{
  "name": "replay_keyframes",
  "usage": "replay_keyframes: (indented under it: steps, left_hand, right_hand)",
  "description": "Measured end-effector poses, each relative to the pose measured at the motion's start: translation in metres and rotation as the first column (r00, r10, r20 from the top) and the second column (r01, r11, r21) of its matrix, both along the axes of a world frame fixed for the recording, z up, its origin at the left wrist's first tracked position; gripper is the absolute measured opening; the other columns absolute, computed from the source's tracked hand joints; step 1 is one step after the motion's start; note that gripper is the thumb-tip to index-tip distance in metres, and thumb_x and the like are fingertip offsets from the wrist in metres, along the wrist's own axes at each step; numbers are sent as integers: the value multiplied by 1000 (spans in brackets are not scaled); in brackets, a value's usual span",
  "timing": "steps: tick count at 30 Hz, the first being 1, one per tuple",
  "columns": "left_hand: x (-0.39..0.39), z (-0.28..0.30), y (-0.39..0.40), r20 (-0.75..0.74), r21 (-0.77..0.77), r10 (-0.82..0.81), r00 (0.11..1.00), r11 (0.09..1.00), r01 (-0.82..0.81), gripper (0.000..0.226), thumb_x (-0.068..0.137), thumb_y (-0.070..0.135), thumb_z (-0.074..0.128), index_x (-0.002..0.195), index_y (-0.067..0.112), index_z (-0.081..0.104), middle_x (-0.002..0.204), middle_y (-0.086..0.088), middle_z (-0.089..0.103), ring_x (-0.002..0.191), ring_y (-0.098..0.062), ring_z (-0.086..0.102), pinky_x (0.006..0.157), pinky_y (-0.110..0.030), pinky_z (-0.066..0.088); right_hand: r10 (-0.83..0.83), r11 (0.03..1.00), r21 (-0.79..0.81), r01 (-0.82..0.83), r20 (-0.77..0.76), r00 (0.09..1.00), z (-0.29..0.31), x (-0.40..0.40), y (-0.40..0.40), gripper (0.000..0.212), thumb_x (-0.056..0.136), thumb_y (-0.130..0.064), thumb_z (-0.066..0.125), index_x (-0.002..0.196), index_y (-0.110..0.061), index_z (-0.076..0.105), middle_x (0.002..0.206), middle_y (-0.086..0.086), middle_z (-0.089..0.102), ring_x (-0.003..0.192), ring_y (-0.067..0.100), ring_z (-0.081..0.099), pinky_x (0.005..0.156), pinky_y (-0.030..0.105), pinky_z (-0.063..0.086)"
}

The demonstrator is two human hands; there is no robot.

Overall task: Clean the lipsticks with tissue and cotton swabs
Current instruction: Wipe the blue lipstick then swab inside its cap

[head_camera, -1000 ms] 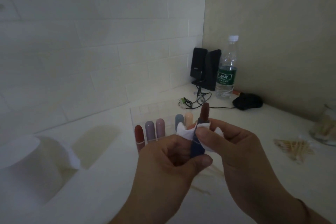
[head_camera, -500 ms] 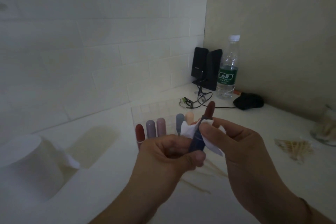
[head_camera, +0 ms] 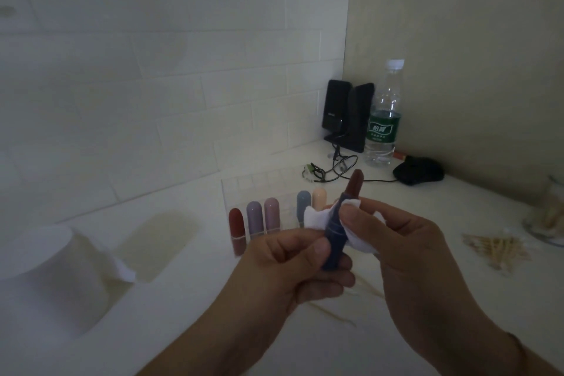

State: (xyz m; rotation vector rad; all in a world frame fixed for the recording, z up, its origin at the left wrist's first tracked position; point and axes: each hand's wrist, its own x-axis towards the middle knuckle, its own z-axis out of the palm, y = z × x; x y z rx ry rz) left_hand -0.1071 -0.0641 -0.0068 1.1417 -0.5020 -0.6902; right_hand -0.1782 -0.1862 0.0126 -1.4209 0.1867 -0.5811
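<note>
My left hand [head_camera: 293,265] grips the dark blue tube of an open lipstick [head_camera: 335,238], its brown-red tip [head_camera: 356,183] pointing up and away. My right hand [head_camera: 396,241] pinches a folded white tissue [head_camera: 317,218] around the tube just below the tip. Behind the hands a clear acrylic holder [head_camera: 244,189] carries several capped lipsticks: red [head_camera: 235,221], two lilac [head_camera: 254,217], blue [head_camera: 303,201] and peach [head_camera: 319,197]. A heap of cotton swabs [head_camera: 497,249] lies on the table to the right.
A white tissue roll [head_camera: 52,272] stands at the left. In the far corner are black speakers [head_camera: 346,114], a water bottle [head_camera: 383,122], a cable [head_camera: 329,169] and a black mouse [head_camera: 418,171]. A glass jar [head_camera: 549,217] of swabs sits at the right edge. Thin sticks [head_camera: 332,313] lie under my hands.
Both hands and the lipstick have shifted slightly right and away. My right thumb and the tissue have slid along the tube near the tip.
</note>
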Motion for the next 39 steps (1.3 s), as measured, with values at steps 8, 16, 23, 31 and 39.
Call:
replay_keyframes:
  steps: [8, 16, 23, 31, 39]
  left_hand:
    - [-8, 2, -3, 558, 92, 403, 725, 839, -537, 31, 57, 2, 88, 70, 15, 62, 75, 11, 72, 75, -5, 70, 64, -18, 57]
    - [-7, 2, -2, 205, 90, 160, 965, 979, -182, 32, 75, 36, 76, 86, 6, 71, 82, -11, 73, 75, -24, 70, 65, -28, 57]
    - [-3, 2, 0, 92, 73, 51, 994, 996, -58, 30, 67, 27, 68, 87, 6, 78, 77, -17, 71, 64, -22, 69, 57, -23, 55]
    - [-5, 5, -1, 421, 146, 246, 873, 931, -333, 24, 63, 17, 82, 72, -1, 68, 63, -14, 69, 48, -20, 64, 51, -23, 53]
    - [7, 0, 2, 419, 111, 353, 837, 895, -433, 17, 71, 10, 79, 70, 3, 64, 63, -11, 69, 50, -22, 64, 54, -28, 55]
  right_hand:
    - [-52, 999, 5, 52, -5, 999, -3, 3, 10, 14, 71, -22, 70, 77, -30, 79, 80, -3, 75, 82, 11, 70, 72, 21, 49]
    - [-81, 996, -29, 81, 31, 996, -1, 1, 5, 18, 75, -20, 64, 64, -28, 76, 67, 0, 72, 59, 3, 63, 51, 7, 46]
    - [-77, 995, -56, 81, 84, 994, -7, 4, 3, 16, 76, -23, 63, 73, -26, 78, 74, 3, 74, 70, 14, 67, 60, 13, 50]
    - [-145, 983, -99, 153, 83, 986, -12, 4, 7, 21, 81, -10, 67, 74, -26, 79, 70, -1, 74, 66, 15, 70, 56, 14, 51]
    - [-154, 979, -118, 165, 96, 983, -9, -1, 8, 19, 68, -21, 72, 80, -34, 77, 72, 1, 74, 64, 23, 69, 53, 32, 58]
